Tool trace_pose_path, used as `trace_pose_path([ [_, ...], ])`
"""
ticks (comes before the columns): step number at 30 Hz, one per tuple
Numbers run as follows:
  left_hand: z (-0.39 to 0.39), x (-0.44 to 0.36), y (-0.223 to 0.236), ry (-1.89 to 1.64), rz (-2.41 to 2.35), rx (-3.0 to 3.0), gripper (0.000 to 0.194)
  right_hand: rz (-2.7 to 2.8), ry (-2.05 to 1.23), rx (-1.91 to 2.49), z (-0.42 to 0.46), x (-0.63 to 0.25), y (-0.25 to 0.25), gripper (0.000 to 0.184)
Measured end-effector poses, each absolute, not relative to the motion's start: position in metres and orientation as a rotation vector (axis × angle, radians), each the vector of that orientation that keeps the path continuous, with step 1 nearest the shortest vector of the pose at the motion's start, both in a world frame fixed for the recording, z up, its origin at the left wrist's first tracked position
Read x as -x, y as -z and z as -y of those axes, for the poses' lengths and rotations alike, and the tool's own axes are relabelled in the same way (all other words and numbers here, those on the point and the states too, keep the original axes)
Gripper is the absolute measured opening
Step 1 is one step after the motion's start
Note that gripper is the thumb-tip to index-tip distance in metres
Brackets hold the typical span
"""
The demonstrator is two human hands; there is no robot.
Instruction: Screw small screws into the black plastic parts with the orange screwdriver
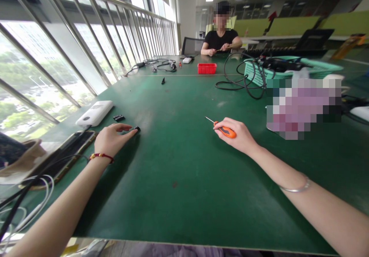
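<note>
My left hand (112,140) is over the left part of the green table (173,153), thumb and fingertips closed on a small black part (137,128) whose kind I cannot make out. Just beyond that hand lies another small black piece (118,117). On the right, my right hand (235,136) grips a screwdriver (228,131) with an orange and grey handle. Its thin metal shaft points away to the left, above or on the tabletop; I cannot tell which.
A white power bank (95,113) and a phone (65,155) with cables lie at left. Farther off are a small black piece (163,81), a red tray (206,68) and a teal basket (255,74) with black cables. Across the table sits a person (220,38) holding something thin.
</note>
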State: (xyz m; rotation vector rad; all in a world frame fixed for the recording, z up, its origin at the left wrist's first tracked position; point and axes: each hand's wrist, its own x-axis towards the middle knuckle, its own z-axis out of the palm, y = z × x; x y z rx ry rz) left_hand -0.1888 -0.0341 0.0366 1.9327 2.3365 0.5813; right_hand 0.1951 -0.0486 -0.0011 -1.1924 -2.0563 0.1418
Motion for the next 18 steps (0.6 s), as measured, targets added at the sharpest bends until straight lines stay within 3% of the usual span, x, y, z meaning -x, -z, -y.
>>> trace_pose_path([
  [8, 0.030, 0.176, -0.030, -0.688, -2.221, -1.969, 0.040, 2.055, -0.133, 1.176, 0.049, -0.194, 0.001, 0.010],
  [18, 0.021, 0.131, -0.029, -0.687, -1.653, -1.984, 0.040, 2.053, -0.138, 1.190, 0.049, -0.194, 0.002, 0.010],
])
